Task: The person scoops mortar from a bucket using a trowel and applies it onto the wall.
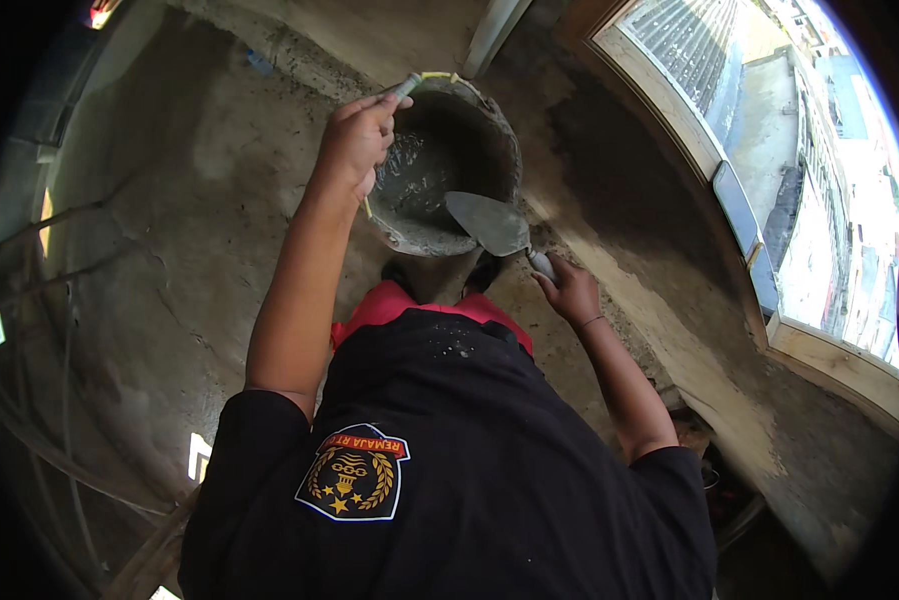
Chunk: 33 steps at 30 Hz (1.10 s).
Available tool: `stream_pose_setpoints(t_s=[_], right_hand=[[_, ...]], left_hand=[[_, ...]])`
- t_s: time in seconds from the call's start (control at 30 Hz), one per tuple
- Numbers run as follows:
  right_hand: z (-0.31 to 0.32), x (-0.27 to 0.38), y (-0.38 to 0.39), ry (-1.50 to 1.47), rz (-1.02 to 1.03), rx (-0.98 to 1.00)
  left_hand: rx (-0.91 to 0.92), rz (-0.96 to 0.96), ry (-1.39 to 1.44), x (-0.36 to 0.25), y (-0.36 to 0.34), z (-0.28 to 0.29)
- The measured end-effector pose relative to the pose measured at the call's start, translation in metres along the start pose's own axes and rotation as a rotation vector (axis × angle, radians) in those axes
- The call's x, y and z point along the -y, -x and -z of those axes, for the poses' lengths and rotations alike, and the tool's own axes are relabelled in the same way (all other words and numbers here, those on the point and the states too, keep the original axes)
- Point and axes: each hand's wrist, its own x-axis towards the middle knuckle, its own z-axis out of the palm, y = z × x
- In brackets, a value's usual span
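Bucket point(514, 155) and trowel point(491, 222) in a two-handed hold

Twelve o'clock is pointing straight away from the black shirt point(449, 450). From where I am standing, the round bucket is lying at twelve, with a wet grey mix point(419, 180) glistening inside; whether its base is resting on the floor, I cannot tell. At the bucket's eleven o'clock, the left hand point(357, 140) is curling its fingers closed around the grey grip point(406, 88) of a yellow bail point(437, 75). Beyond its five o'clock edge, the right hand point(572, 290) is closing its fingers around the trowel's handle, while the blade is reaching over the rim. The bucket is probably weighing heavily, its load being prone to slump if tilted, so the grip is offering the surest hold. The trowel is seeming light and stiff, its handle giving the best purchase; the smeared blade is likely feeling slippery.
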Motion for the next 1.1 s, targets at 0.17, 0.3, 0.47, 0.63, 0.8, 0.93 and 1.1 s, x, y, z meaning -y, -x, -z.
stream_pose_setpoints(t_s=[0.17, 0.3, 0.47, 0.63, 0.8, 0.93, 1.1], right_hand=[[0.015, -0.023, 0.016, -0.067, -0.033, 0.0], [0.017, -0.039, 0.033, -0.068, -0.055, 0.047], [0.03, -0.049, 0.047, -0.086, -0.052, 0.045], [0.047, -0.054, 0.052, -0.088, -0.056, 0.083], [0.059, -0.07, 0.07, -0.149, -0.069, 0.061], [0.082, -0.085, 0.077, -0.055, -0.104, 0.096], [0.122, -0.04, 0.044, 0.0, 0.083, -0.089]], left_hand=[[0.007, -0.022, -0.034, -0.01, 0.004, -0.015], [0.04, -0.024, -0.046, -0.006, 0.005, -0.018], [0.072, -0.056, -0.103, -0.004, 0.01, -0.023], [0.084, -0.009, -0.081, -0.004, 0.011, -0.02], [0.141, 0.006, -0.096, -0.003, 0.016, -0.024], [0.149, -0.063, -0.247, -0.002, 0.013, -0.022], [0.177, -0.033, -0.268, -0.012, 0.013, -0.018]])
